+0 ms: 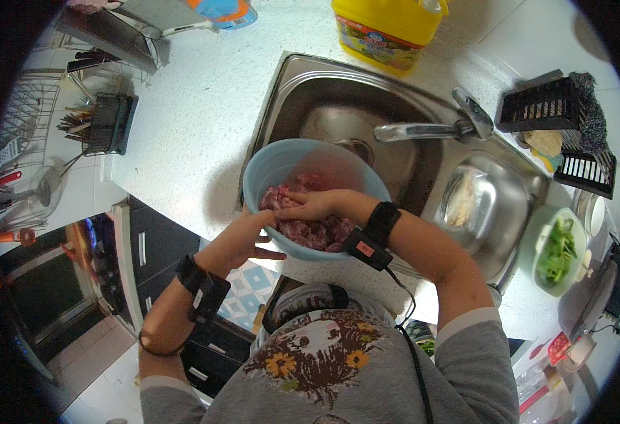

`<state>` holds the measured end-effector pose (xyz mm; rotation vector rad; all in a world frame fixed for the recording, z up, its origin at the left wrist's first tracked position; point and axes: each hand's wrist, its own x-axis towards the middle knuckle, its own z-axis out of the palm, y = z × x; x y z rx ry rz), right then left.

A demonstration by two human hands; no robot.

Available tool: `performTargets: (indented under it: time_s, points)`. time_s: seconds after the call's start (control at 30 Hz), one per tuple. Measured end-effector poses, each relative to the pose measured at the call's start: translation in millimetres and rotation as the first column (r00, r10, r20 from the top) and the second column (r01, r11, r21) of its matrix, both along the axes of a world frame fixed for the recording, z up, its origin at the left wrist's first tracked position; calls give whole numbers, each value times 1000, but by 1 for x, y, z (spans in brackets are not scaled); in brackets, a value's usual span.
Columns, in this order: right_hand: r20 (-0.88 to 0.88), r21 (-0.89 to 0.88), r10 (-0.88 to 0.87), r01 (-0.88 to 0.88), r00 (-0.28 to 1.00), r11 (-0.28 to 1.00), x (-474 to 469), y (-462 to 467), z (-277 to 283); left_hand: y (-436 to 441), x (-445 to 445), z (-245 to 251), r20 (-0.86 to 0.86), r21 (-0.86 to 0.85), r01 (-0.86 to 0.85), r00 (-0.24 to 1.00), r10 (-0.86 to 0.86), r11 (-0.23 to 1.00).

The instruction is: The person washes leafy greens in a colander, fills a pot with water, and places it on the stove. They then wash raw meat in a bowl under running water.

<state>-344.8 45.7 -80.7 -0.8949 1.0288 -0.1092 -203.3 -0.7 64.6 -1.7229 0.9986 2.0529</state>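
A light blue plastic basin (259, 164) stands tilted at the near left edge of the stainless steel sink (310, 114), partly over its rim. Pieces of raw red meat (315, 233) lie inside it. My right hand (320, 205) reaches into the basin and rests on the meat; its fingertips are partly hidden, so I cannot tell whether they grip a piece. At the basin's near left rim is my left hand (249, 238), its thumb side against the rim and its other fingers spread outside. A metal faucet (421, 131) extends over the sink behind the basin.
A yellow plastic jug (389, 32) stands behind the sink. In the smaller bowl (479, 233) lies something pale in clear wrap. Right of it, leafy greens (558, 252) fill a pale green container. Black racks (540, 104) hang by the wall. A black utensil holder (112, 124) is at left.
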Motion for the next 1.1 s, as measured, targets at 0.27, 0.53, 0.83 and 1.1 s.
performTargets:
  time_s: [0.27, 0.53, 0.83, 1.1]
  points:
    - [95, -56, -121, 126, 988, 990, -8, 7, -8, -3, -26, 12, 18, -55, 123, 992, -123, 991]
    - [180, -54, -163, 175, 970, 983, -23, 15, -5, -1, -47, 14, 50, -55, 183, 982, -181, 982]
    - [288, -140, -251, 300, 924, 944, -22, 20, -18, 1, -67, 21, 103, -68, 250, 965, -242, 966]
    - [304, -197, -264, 331, 915, 923, -27, 22, -28, 3, -76, 18, 108, -102, 347, 936, -336, 932]
